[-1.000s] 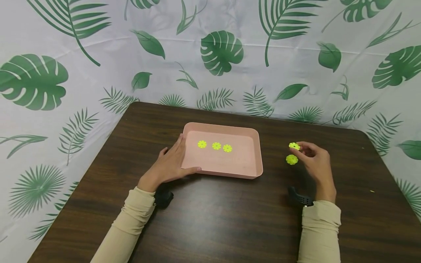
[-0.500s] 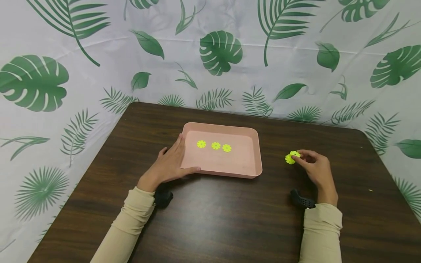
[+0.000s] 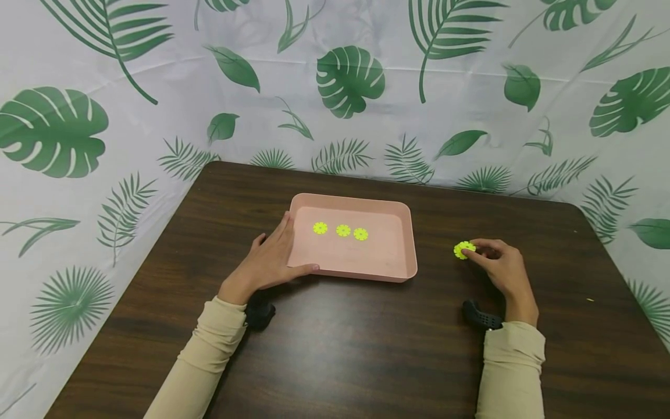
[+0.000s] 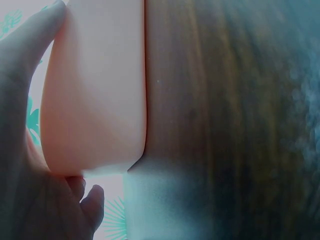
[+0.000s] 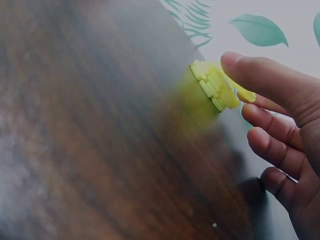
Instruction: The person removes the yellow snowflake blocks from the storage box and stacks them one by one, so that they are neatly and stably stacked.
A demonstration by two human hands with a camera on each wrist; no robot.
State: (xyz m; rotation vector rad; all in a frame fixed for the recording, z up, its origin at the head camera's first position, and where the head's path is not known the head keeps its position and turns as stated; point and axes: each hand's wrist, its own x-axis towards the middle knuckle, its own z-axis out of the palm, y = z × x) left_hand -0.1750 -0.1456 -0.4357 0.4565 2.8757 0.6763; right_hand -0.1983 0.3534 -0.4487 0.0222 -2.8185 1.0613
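A shallow pink tray [image 3: 384,253] sits on the dark wood table. Inside it, three yellow flower-shaped discs [image 3: 343,230] lie flat in a row. My left hand [image 3: 267,260] rests at the tray's near left corner, fingers straight along the left side and thumb along the front rim. To the right of the tray, my right hand [image 3: 503,266] pinches a yellow flower-shaped disc [image 3: 467,247] between thumb and fingers. That disc overlaps a small stack of similar discs [image 5: 209,89], whose layered notched edges show in the right wrist view.
The dark table [image 3: 335,349] extends around the tray, backed by a white curtain [image 3: 293,35] printed with green leaves. A tiny yellow fleck [image 3: 590,300] lies at the right. Each wrist wears a black device [image 3: 480,317].
My right hand has come down slightly toward me, bringing the pinched disc from beyond the stack to over it. The left hand and the tray stay in place.
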